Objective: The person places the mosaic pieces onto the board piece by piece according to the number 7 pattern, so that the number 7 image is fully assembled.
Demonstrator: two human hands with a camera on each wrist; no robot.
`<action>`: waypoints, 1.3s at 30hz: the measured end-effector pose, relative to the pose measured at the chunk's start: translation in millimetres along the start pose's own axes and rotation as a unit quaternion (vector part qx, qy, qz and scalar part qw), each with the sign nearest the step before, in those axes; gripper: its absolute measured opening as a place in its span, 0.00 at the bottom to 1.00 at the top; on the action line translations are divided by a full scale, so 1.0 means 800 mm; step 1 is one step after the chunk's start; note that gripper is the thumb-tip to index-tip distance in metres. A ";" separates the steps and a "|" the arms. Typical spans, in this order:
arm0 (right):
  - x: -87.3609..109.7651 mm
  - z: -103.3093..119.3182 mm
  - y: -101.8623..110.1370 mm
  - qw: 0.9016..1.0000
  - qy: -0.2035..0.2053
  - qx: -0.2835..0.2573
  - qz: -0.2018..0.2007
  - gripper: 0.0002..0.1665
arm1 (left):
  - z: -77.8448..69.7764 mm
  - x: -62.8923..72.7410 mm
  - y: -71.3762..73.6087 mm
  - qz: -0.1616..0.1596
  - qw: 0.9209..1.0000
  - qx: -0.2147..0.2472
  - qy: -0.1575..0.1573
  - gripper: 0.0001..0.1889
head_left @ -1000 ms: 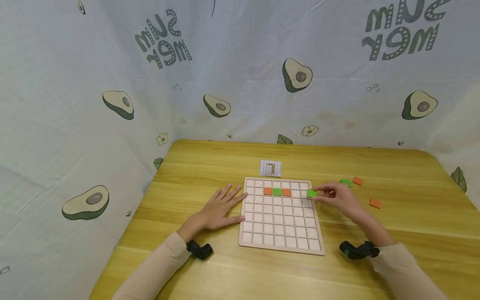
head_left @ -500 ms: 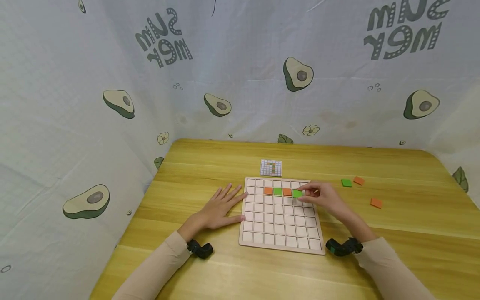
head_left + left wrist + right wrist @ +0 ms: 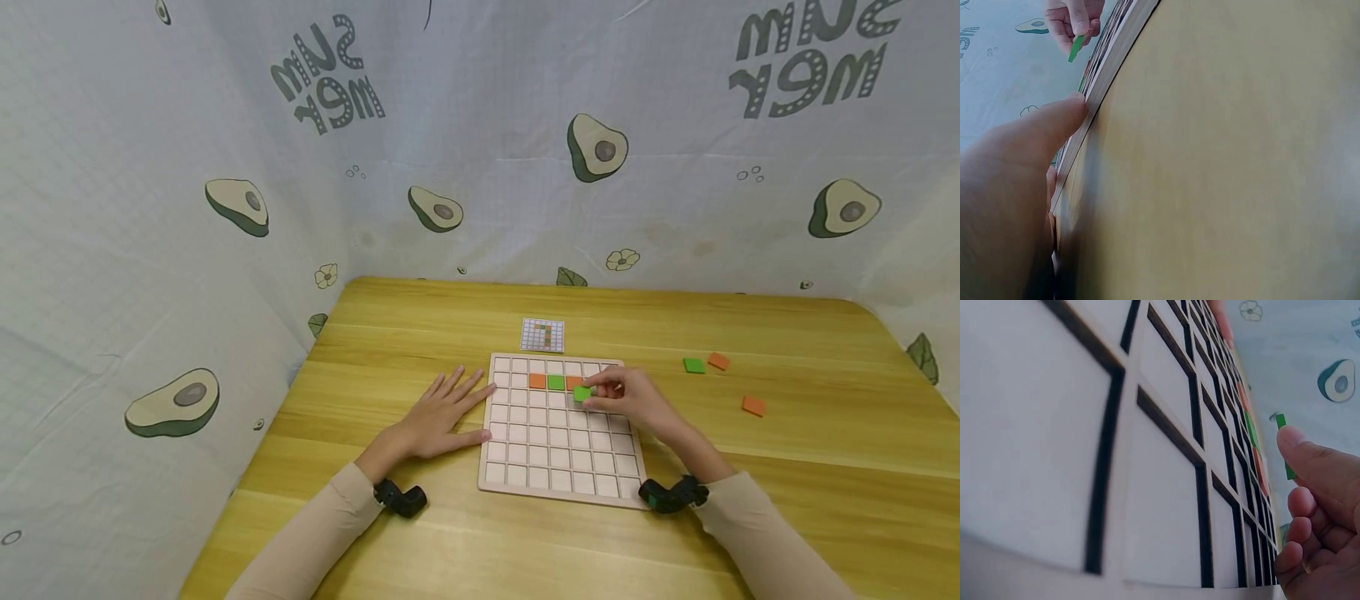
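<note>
Leftward over the board (image 3: 558, 458) the right hand (image 3: 628, 396) has come, from the right-hand edge where it was a second ago, carrying its green tile (image 3: 581, 395) along; thumb and finger pinch that tile, the other fingers curled in behind, and the wrist view from that side shows it held up clear of the grid; from overhead it sits by the near edge of the last orange tile (image 3: 573, 382) in a row of three, beyond which lie a second green tile (image 3: 556, 382) and another orange one (image 3: 537, 381); meanwhile the left hand (image 3: 435, 421) stays put, fingers spread out flat on the table (image 3: 405, 321), thumb and forefinger tips touching the board's left edge, nothing in its grasp; a small patterned card (image 3: 543, 335) lies just past the board's far edge; off to the right are three loose tiles (image 3: 693, 365), one green, two orange.
</note>
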State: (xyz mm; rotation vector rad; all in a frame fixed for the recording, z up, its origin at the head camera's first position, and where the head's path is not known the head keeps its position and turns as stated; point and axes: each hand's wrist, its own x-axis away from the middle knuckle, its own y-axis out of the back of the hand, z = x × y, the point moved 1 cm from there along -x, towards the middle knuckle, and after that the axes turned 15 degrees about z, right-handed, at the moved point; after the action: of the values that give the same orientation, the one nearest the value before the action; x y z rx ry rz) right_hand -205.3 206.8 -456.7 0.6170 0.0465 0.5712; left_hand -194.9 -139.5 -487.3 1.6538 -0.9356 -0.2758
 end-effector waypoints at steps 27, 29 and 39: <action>-0.009 -0.003 -0.010 1.000 -0.004 -0.003 0.015 0.14 | -0.002 0.002 0.001 -0.001 1.000 0.003 -0.001 0.40; -0.008 -0.002 -0.010 1.000 -0.003 -0.005 0.015 0.14 | -0.002 0.002 0.001 -0.001 1.000 0.004 -0.001 0.40; -0.007 0.004 -0.012 1.000 -0.006 -0.010 0.011 0.15 | -0.002 0.001 0.001 -0.002 1.000 0.001 0.001 0.41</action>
State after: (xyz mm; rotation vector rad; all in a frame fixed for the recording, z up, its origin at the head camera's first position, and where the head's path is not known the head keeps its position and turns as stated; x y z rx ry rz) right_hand -205.0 195.8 -460.3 0.6027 0.0218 0.5886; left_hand -193.3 -139.0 -486.1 1.6575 -0.9308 -0.2754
